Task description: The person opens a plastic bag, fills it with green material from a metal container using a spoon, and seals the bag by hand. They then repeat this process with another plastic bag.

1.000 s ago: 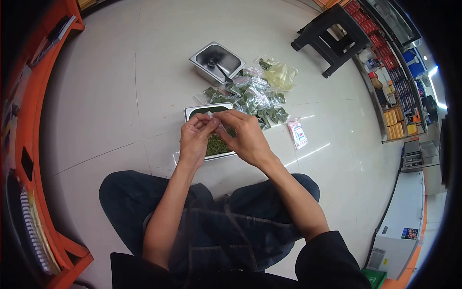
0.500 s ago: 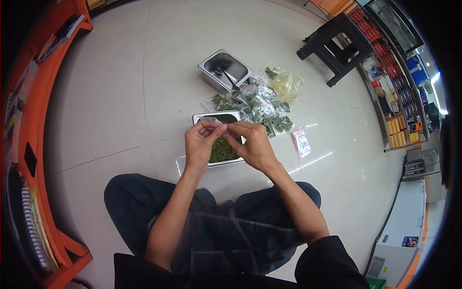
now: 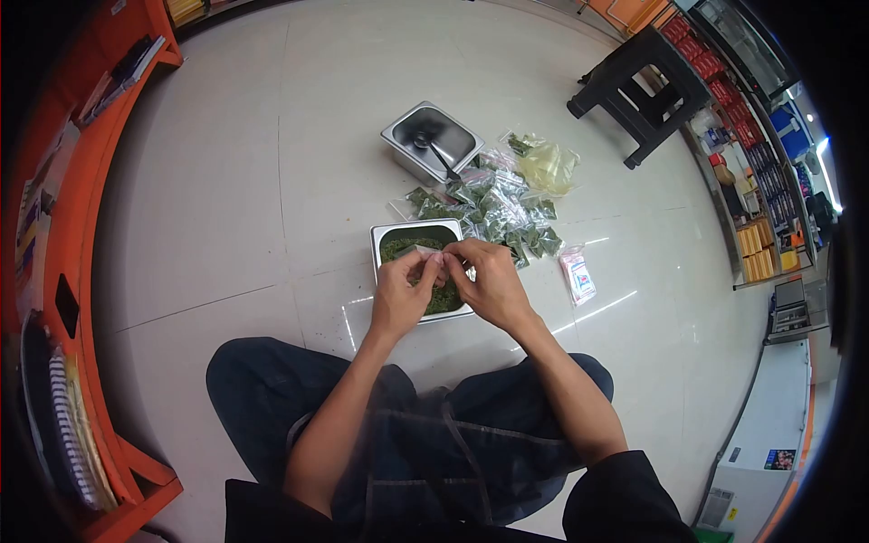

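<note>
While I watch the head view from my desk, the far left edge shows orange shelving (image 3: 63,226) curving round, with a spiral-bound notebook (image 3: 65,425) standing low in it. Then comes a wide stretch of pale tiled floor (image 3: 226,181), and the person sitting cross-legged on it in dark trousers (image 3: 272,389).

Now the middle, where the work is. The left hand (image 3: 403,294) is up over a steel tray (image 3: 375,249) of chopped green herbs (image 3: 396,244), thumb and fingers pinched tight on a small clear bag (image 3: 415,250). The bag sits right between the two hands, just above the tray's near half. Whether anything is inside it, I cannot tell (it is tiny and mostly covered by fingertips). The right hand (image 3: 493,285) meets the left, its fingers closed on the same bag from the other side, knuckles towards me.

Beyond the tray, further from the person, stands an empty steel pan (image 3: 448,136) with a spoon (image 3: 436,154) lying in it. Just right of the tray, touching its far corner, is a heap of filled clear bags (image 3: 498,213) holding green leaf. A yellowish plastic bag (image 3: 548,167) lies at the heap's far edge. A flat packet with a red and blue label (image 3: 577,276) lies alone near the right hand's side. Further right, a black stool (image 3: 647,81), and store shelves of packaged goods (image 3: 751,213) along the edge.
</note>
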`<state>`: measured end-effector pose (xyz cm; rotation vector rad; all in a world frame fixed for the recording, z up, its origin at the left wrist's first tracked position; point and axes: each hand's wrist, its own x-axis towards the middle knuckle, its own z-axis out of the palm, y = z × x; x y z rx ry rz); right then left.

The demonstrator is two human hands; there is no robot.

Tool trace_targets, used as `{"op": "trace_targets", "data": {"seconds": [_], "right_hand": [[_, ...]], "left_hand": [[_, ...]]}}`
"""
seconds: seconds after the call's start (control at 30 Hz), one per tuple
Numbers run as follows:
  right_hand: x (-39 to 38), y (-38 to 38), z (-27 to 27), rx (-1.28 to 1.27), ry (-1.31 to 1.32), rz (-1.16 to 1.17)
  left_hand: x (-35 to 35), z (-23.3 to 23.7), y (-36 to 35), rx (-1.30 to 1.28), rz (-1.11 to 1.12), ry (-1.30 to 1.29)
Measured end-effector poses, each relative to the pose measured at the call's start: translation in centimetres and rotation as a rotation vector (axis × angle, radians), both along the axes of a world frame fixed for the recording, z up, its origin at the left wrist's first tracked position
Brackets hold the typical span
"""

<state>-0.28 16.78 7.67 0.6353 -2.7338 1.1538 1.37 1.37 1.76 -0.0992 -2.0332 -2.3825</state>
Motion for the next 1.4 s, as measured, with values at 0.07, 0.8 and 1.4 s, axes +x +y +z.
{"op": "trace_targets", "data": {"seconds": [0.07, 0.8, 1.4], "right_hand": [[0.2, 0.0, -0.3, 0.056, 0.047, 0.014], [-0.4, 0.4, -1.5, -0.087, -0.099, -0.068], [1.1, -0.9, -2.1, -0.436, -0.658, 0.000]], "left_hand": [[0.0, 0.4, 0.1, -0.198, 0.000, 0.066], [0.2, 1.5, -1.3, -0.357, -0.098, 0.068], [0.1, 0.5, -0.8, -0.908, 0.159, 0.732]]}}
